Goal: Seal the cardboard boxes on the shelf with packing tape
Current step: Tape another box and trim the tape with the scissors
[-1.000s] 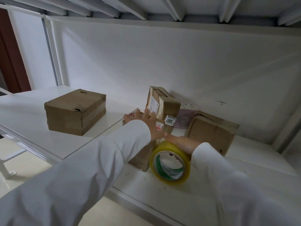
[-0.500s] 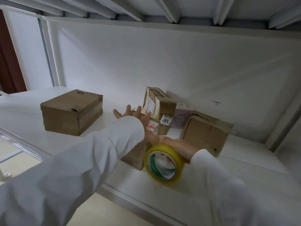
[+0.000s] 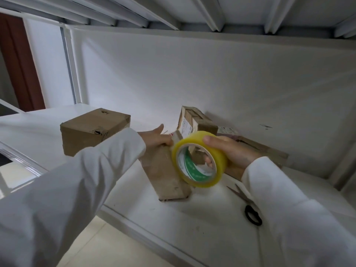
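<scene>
My right hand (image 3: 233, 153) grips a yellow roll of packing tape (image 3: 198, 160), thumb on its rim and fingers through the core, lifted just above the shelf (image 3: 202, 214). My left hand (image 3: 156, 138) holds the top of a narrow cardboard box (image 3: 163, 172) that stands at the shelf's middle, right beside the roll. A taped box with labels (image 3: 194, 122) stands upright behind it. Another brown box (image 3: 269, 151) lies behind my right hand, mostly hidden. A larger closed box (image 3: 92, 130) sits apart at the left.
Scissors (image 3: 248, 207) with a black handle lie on the shelf at the right, partly under my right sleeve. The white back wall is close behind the boxes. An upper shelf runs overhead. The shelf's front edge (image 3: 134, 222) crosses below the narrow box.
My right hand has lifted the tape roll off the shelf and turned it up beside the narrow box. My left hand has closed onto the box's top. The scissors have come into view.
</scene>
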